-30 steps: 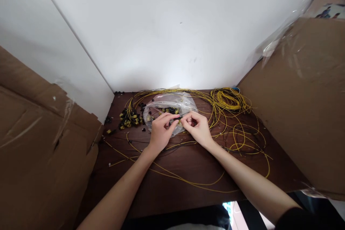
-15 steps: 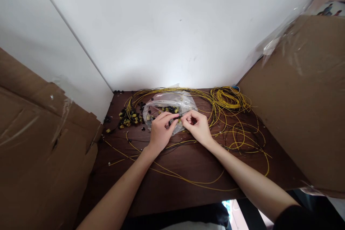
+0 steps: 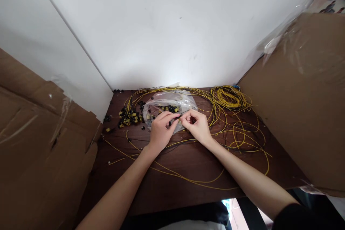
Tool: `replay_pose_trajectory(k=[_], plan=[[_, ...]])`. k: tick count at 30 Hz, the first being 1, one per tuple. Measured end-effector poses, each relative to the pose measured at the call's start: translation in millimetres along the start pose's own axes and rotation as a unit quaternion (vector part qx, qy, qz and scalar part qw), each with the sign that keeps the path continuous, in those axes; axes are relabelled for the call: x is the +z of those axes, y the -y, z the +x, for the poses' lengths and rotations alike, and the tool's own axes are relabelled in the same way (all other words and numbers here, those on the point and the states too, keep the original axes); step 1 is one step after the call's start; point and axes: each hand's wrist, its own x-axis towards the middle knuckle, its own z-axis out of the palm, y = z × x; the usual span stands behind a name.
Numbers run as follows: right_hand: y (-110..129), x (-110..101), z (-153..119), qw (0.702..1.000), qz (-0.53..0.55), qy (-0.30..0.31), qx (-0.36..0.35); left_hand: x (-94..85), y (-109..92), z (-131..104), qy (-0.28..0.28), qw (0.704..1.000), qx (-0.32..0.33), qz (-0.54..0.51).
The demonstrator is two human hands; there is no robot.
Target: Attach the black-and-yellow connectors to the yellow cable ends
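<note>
My left hand is closed in a pinch on a small black part, mostly hidden by the fingers, above the front of a clear plastic bag. Close beside it, fingertips nearly touching, my right hand pinches something too small to make out, perhaps a thin wire. Inside the bag lie black and yellow connectors. To the left is a pile of yellow and black connectors, whose yellow and black wires run behind the bag to the right.
A coil of yellow wire lies at the back right of the brown table. Loose wires cross the tabletop under my forearms. Cardboard stands at the left and right, with a white wall behind.
My hands have drawn very slightly closer together at the fingertips. The camera view has shifted a little; the rest looks the same.
</note>
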Motion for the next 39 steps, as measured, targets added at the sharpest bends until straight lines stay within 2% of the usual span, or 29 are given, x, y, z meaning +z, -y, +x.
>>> replay_pose_trajectory(k=[5,11,20,30,36,39], plan=[[0.3,-0.5,0.0,1.000,-0.005,0.000,-0.004,0.2,0.5,-0.8,0.006,0.999,0.033,0.017],[0.5,-0.9,-0.2,1.000,-0.004,0.020,-0.023,-3.0,-1.5,1.8,0.007,1.000,-0.005,0.000],[-1.0,-1.2,0.1,0.999,0.014,0.005,-0.032,-3.1,-4.1,2.7,-0.003,1.000,-0.003,0.024],[-2.0,2.2,-1.3,0.994,0.111,0.008,0.019,-4.4,-6.2,5.8,0.024,0.998,-0.037,-0.045],[-0.8,0.2,-1.1,0.993,0.115,0.012,0.013,-5.9,-4.7,6.5,0.058,0.994,-0.049,-0.079],[3.1,-2.0,-1.1,0.996,0.086,0.010,0.006,-7.0,-4.8,7.6,0.055,0.994,-0.058,-0.081]])
